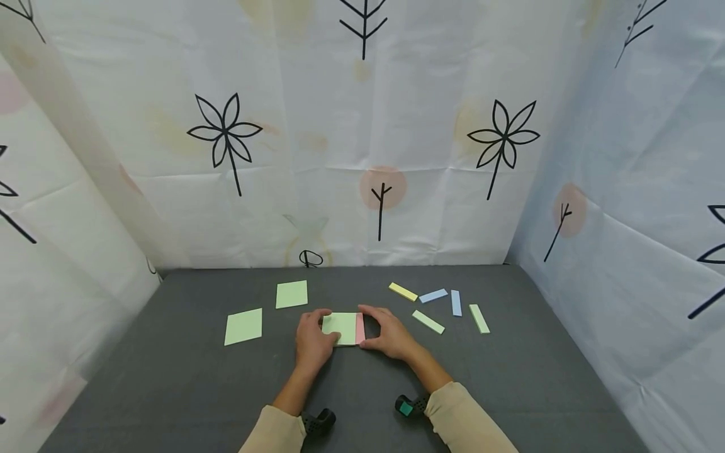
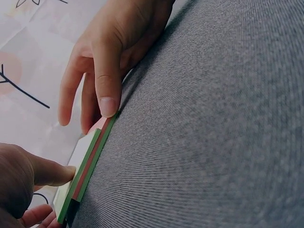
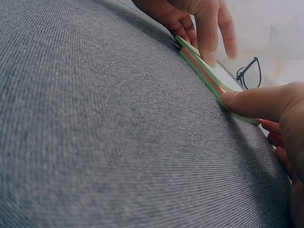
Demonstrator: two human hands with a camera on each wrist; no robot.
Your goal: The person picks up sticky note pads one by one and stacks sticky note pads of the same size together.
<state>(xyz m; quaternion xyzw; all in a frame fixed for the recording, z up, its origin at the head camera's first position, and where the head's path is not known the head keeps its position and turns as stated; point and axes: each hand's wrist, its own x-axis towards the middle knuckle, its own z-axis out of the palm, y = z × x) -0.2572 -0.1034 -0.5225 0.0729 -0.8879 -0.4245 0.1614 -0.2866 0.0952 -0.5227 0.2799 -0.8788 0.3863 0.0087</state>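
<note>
While stacked pieces [image 1: 338, 326] lie between, left grip [image 1: 314, 340] pinches one end; right grip [image 1: 392, 333], another.

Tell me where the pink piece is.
In the head view, the pink piece lies between the left hand and right hand, showing right of the upper green piece; the wrist views show a lower green piece beneath it.

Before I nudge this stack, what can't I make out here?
Pink layer: head view, mostly covered by the top green square.
Bottom green square: left wrist view, top face hidden by the pink layer.
Left grip: left wrist view, cut off by the left edge.
</note>
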